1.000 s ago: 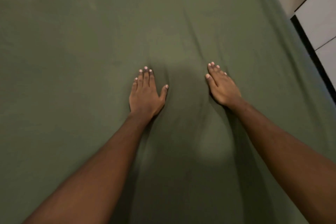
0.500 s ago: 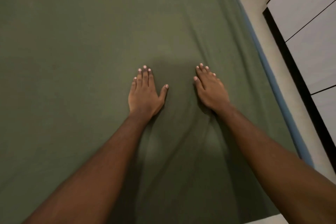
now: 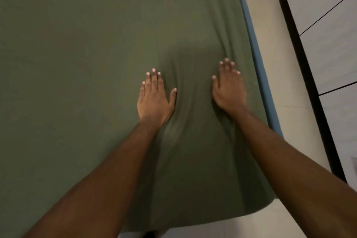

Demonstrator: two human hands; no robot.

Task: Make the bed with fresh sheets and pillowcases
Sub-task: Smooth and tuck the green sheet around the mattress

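Centrally, the left hand [image 3: 154,98] lies palm-down on the green sheet [image 3: 87,44], fingers straight and close together, thumb out, gripping nothing. Just beside it, nearer the sheet's right border, the right hand [image 3: 229,91] presses down in the same manner, fingers straight and slightly spread, likewise holding nothing. Between the two hands the sheet gathers into shallow lengthwise folds [image 3: 193,92], which run toward the sheet's near edge; left of the hands the cloth lies smooth. The sheet covers the bed top and drops over its near right corner [image 3: 251,199]. Along the sheet's right border a narrow blue strip of mattress [image 3: 255,60] shows uncovered. Beyond that strip lie pale floor [image 3: 270,44] and a white cabinet [image 3: 328,15] with dark edging, well apart from the sheet.

Judged from the folds, the sheet is light, soft and limp: it slides and bunches under a flat palm rather than holding shape, and is not fragile. Flat pressure suits smoothing. To draw it over the blue strip, a pinch on the hem at the right border or near corner seems the better hold.
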